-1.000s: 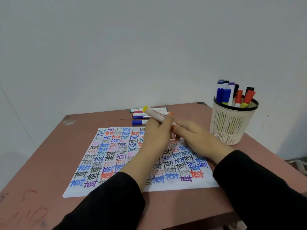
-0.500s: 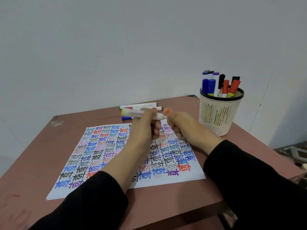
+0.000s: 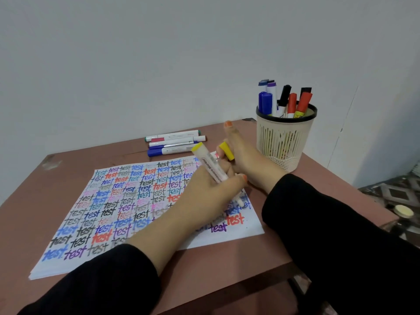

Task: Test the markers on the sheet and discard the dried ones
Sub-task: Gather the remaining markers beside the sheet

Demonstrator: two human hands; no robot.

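Note:
A white sheet (image 3: 118, 201) covered in coloured "test" words lies on the brown table (image 3: 56, 169). My left hand (image 3: 202, 198) grips a white marker (image 3: 210, 165) with a yellow end, tilted, its tip down at the sheet's right part. The marker is uncapped. My right hand (image 3: 248, 161) rests beside it on the sheet's far right corner, holds the yellow cap (image 3: 226, 151) in its curled fingers, and has its thumb raised.
A white mesh cup (image 3: 284, 142) with several capped markers stands at the table's back right, close to my right hand. Several markers (image 3: 175, 143) lie side by side behind the sheet. A patterned floor and a small round lid (image 3: 403, 211) show past the table's right edge.
The cap has come off the marker and stays in my right hand. My left hand has swung the marker from level to tip-down onto the sheet.

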